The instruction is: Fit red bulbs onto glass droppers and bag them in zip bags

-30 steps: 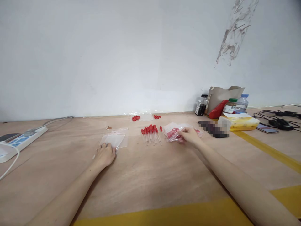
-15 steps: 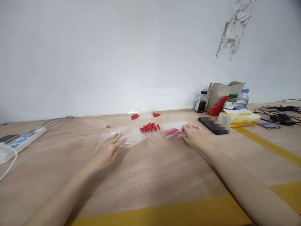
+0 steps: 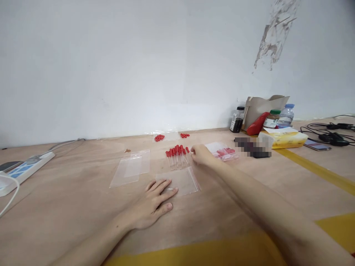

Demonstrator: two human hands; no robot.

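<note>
My left hand lies with fingers spread, its fingertips on the near left part of a clear zip bag. Behind that bag is a row of droppers with red bulbs and thin clear stems. My right hand is at the row's right end, fingers curled together beside the rightmost dropper. The fingers cover that dropper's stem, so whether they grip it is hidden. Just right of this hand, a clear bag holds more red-bulbed pieces, partly hidden by the hand and forearm.
Flat clear bags lie to the left. Small red pieces lie near the wall. On the right are a dark, partly blurred object, a yellow tissue pack, bottles and cables. A power strip is at far left.
My left hand has moved right and nearer, and a clear bag now lies flat under its fingertips, in front of the droppers. My right hand has moved left from the filled bag to the rightmost dropper.
</note>
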